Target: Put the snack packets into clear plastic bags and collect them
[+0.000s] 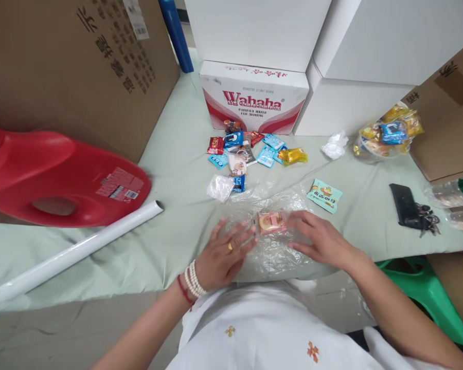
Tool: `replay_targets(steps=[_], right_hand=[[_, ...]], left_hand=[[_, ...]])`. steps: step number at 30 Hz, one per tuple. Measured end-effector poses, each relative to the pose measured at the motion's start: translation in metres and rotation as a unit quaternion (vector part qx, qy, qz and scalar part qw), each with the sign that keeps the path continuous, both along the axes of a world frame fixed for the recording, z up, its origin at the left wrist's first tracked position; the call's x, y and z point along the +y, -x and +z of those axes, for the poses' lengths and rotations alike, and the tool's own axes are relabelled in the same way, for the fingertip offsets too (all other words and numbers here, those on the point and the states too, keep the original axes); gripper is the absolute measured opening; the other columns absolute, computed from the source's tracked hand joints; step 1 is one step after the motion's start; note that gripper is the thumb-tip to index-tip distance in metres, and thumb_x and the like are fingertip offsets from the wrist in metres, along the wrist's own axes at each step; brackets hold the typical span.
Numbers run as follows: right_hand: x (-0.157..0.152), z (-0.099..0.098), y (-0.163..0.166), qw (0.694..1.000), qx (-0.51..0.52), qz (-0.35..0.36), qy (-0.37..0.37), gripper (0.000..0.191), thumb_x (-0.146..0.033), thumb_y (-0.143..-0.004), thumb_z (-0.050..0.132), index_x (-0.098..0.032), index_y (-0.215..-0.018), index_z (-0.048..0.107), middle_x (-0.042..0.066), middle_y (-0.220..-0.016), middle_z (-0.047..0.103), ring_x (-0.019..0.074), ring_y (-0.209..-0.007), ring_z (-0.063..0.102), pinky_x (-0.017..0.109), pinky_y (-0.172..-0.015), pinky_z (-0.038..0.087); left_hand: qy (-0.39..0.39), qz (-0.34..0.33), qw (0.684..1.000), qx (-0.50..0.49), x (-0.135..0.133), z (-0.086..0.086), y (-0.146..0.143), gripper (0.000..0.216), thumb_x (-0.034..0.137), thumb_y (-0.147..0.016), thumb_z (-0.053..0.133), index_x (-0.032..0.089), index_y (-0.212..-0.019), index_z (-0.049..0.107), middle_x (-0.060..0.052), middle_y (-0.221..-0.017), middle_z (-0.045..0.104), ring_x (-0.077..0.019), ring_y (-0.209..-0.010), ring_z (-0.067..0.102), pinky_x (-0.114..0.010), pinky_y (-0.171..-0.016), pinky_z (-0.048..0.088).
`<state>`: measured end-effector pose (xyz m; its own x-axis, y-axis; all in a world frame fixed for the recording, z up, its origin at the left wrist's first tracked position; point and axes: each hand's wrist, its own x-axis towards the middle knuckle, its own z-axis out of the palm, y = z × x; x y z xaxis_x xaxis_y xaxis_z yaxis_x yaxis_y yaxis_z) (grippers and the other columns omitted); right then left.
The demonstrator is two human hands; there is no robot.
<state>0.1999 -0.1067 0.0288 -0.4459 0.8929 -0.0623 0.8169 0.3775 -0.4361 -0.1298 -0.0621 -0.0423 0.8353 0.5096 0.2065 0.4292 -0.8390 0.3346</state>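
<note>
Pink snack packet (271, 222) | on clear bag (272, 252) | left hand (221, 257), right hand (318, 239) touching

A large red plastic jug (61, 177) lies on its side on the pale green counter (177, 169), with a white paper roll (77, 252) beside it. Small colourful snack packets (250, 149) lie scattered before a red-and-white Wahaha carton (254, 97). A flat black case with keys (409, 208) lies far right.

A snack packet (270, 222) lies on a plastic bag (272, 259) between the left grip (224, 254) and the right grip (320, 239). A packet pile (250, 149) lies beyond them, and a phone (405, 205) lies to the right.
</note>
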Motion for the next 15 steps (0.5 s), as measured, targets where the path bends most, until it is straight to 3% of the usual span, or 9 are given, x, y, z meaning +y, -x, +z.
replay_targets(steps=[3,6,8,11,15], right_hand=[[-0.039,-0.02,-0.024,0.999,0.041,0.024,0.003,0.046,-0.04,-0.097,0.069,-0.023,-0.139,0.062,0.016,-0.139,0.061,0.0311,-0.125,0.057,0.048,-0.102,0.053],[-0.064,-0.048,-0.032,0.997,0.066,-0.016,-0.024,0.026,-0.027,-0.101,0.063,-0.024,-0.126,0.069,0.014,-0.141,0.061,0.031,-0.129,0.053,0.05,-0.103,0.052],[-0.067,-0.057,-0.032,0.993,0.104,-0.03,-0.036,0.02,-0.021,-0.103,0.056,-0.024,-0.115,0.071,0.012,-0.133,0.066,0.0279,-0.123,0.056,0.046,-0.099,0.053],[-0.051,-0.046,-0.032,0.989,0.142,-0.023,-0.02,0.017,-0.02,-0.104,0.053,-0.023,-0.109,0.07,0.009,-0.108,0.073,0.0235,-0.103,0.062,0.041,-0.091,0.054],[-0.008,-0.017,-0.038,0.991,0.129,-0.024,-0.007,0.02,-0.026,-0.106,0.05,-0.021,-0.104,0.07,0.007,-0.088,0.071,0.0215,-0.086,0.061,0.035,-0.079,0.051]], left_hand=[[0.085,-0.124,0.989,-0.006,-0.012,-0.001,0.018,0.067,0.032,-0.09,0.061,0.022,-0.154,0.045,-0.014,-0.162,0.048,-0.0302,-0.157,0.035,-0.059,-0.131,0.016],[0.12,-0.104,0.987,-0.02,-0.016,-0.009,0.025,0.028,0.026,-0.093,0.062,0.023,-0.12,0.067,-0.013,-0.153,0.058,-0.0301,-0.152,0.044,-0.055,-0.129,0.025],[0.149,-0.076,0.985,-0.043,-0.013,-0.011,0.025,0.013,0.019,-0.096,0.057,0.024,-0.102,0.068,-0.01,-0.141,0.068,-0.0252,-0.144,0.054,-0.05,-0.127,0.031],[0.218,-0.038,0.971,-0.093,-0.002,-0.003,0.02,0.014,0.018,-0.1,0.053,0.023,-0.097,0.065,-0.008,-0.123,0.076,-0.0206,-0.126,0.067,-0.042,-0.117,0.043],[0.304,0.057,0.94,-0.142,0.02,0.016,0.012,0.021,0.029,-0.103,0.048,0.022,-0.095,0.065,-0.006,-0.106,0.077,-0.0183,-0.1,0.072,-0.031,-0.09,0.055]])
